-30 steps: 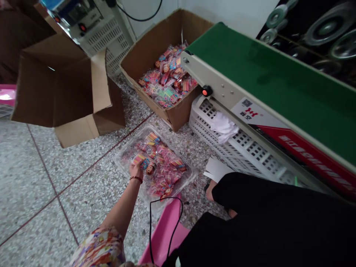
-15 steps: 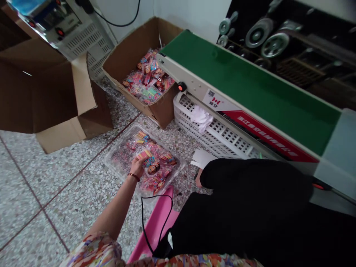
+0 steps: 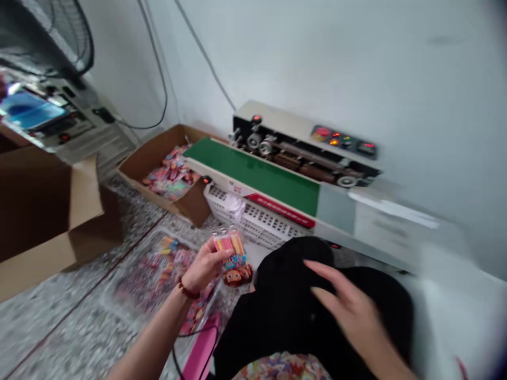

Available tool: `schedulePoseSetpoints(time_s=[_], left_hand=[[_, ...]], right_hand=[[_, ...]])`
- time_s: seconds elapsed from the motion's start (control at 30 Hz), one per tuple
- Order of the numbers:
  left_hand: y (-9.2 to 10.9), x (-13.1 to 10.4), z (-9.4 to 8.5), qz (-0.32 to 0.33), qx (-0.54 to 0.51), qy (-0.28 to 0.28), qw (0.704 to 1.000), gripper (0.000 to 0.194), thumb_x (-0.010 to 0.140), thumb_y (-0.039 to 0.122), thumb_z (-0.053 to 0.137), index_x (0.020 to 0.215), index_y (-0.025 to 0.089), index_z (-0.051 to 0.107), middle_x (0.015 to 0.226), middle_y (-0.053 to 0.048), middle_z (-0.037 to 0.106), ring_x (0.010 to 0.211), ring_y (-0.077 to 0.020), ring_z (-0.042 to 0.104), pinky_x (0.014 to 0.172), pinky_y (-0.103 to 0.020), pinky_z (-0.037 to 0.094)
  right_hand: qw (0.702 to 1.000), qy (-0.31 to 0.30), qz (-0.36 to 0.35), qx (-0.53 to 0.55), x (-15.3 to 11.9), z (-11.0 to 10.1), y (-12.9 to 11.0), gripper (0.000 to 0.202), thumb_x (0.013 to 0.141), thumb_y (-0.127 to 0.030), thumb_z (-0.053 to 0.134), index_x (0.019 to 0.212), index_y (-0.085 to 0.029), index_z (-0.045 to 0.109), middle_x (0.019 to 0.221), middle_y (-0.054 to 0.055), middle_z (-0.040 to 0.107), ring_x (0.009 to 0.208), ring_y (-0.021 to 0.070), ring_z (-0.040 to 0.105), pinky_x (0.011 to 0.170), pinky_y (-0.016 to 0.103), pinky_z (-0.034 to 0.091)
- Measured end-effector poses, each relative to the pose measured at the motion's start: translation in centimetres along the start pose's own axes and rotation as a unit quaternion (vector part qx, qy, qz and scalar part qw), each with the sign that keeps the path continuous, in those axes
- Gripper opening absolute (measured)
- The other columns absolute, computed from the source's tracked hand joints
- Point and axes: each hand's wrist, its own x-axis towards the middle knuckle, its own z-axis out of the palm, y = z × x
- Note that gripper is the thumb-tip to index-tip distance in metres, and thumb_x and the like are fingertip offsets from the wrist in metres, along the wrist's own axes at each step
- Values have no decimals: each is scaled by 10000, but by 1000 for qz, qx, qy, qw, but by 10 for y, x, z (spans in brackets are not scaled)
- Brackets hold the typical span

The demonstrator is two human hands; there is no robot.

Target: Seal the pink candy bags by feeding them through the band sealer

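My left hand (image 3: pixel 206 266) is closed on a small printed packet (image 3: pixel 232 256) with pink and yellow sticks and a cartoon face at its lower end. It is lifted above a clear plastic tub (image 3: pixel 114 295) that holds several similar packets (image 3: pixel 166 264). Over my black-clad lap hovers my right hand (image 3: pixel 344 295), somewhat blurred, thumb and fingers apart and nothing between them.
A sealing machine (image 3: pixel 301 142) with a green conveyor belt (image 3: pixel 253 171) runs along the wall. Beneath it sits a white basket (image 3: pixel 261 221). A carton (image 3: pixel 194 203) of packets stands at the belt's end, another open carton (image 3: pixel 91 237) to the left. Something pink (image 3: pixel 202 348) lies below the tub.
My left hand has lifted the packet up and to the right, out of the tub. My right hand has come into view. The camera has tilted up, showing the wall and control panel.
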Motion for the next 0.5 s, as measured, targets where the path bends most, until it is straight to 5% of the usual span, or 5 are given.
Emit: schedulePoseSetpoints(time_s=[0.1, 0.2, 0.3, 0.43, 0.5], left_hand=[[10, -1, 71, 19, 52, -106, 993, 448, 710, 337, 893, 1054, 189, 646, 953, -25, 755, 820, -165, 696, 768, -265, 553], [12, 3, 127, 65, 91, -173, 979, 478, 791, 353, 834, 1171, 221, 575, 1064, -24, 724, 940, -179, 683, 869, -297, 545], [6, 14, 172, 136, 159, -181, 961, 492, 840, 409, 774, 1222, 220, 528, 1168, -60, 663, 1036, -209, 651, 953, -359, 527], [-13, 30, 229, 252, 247, -40, 935, 616, 833, 468, 752, 1335, 241, 475, 1376, -121, 531, 1272, -274, 533, 1067, -427, 458], [-24, 31, 260, 230, 251, -84, 937, 572, 836, 488, 740, 1307, 242, 526, 1368, -119, 557, 1271, -276, 541, 1068, -407, 458]], right_hand=[[983, -65, 0, 173, 36, 28, -16, 683, 781, -395, 814, 1408, -309, 559, 1452, 33, 580, 1333, 266, 541, 1149, 425, 428], [967, -84, -9, 242, 48, 36, -22, 567, 819, -383, 761, 1350, -267, 598, 1233, 21, 703, 1103, 251, 669, 989, 388, 543], [978, 15, -28, 205, 41, 15, -15, 403, 901, -365, 659, 1277, -220, 648, 1055, 18, 740, 984, 234, 686, 918, 346, 556], [975, 202, 10, 89, 41, -36, -6, 420, 976, -396, 547, 1341, -197, 604, 1045, 53, 740, 932, 249, 698, 834, 340, 575], [966, 254, 44, -13, 44, -58, -9, 395, 1012, -408, 496, 1361, -247, 586, 1089, 50, 736, 967, 249, 701, 827, 329, 577]])
